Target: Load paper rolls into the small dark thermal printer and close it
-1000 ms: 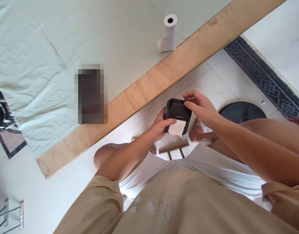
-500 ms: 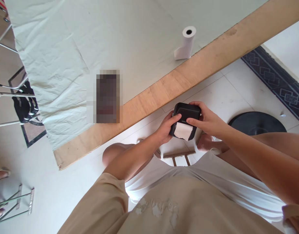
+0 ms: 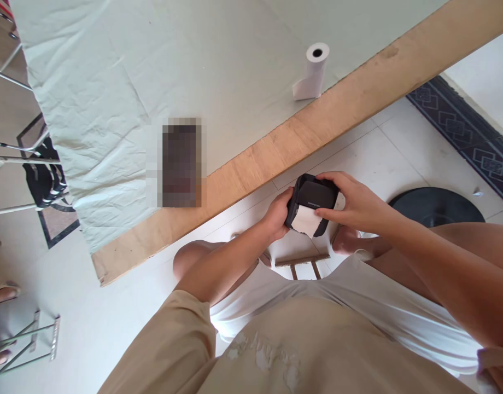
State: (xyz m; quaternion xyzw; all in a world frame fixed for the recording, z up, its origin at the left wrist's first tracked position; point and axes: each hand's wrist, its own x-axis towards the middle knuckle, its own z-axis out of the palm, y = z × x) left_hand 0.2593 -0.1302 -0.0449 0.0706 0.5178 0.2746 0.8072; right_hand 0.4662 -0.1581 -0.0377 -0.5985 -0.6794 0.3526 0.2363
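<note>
Left grip (image 3: 279, 213) closed round black portable printer (image 3: 316, 192), likely bracing it; right grip (image 3: 345, 201), half-curled, clasps opposite side.

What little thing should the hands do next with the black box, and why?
Perhaps the right hand should pinch the white paper: its thumb lies at the paper's edge, while the left hand holds the black box by its side.

Your left hand (image 3: 278, 216) has taken its thumb off the top of the black device (image 3: 317, 192). Your right hand (image 3: 345, 198), bunched at the far right corner a second ago, now spans the right side, thumb beside the paper (image 3: 304, 221).
</note>
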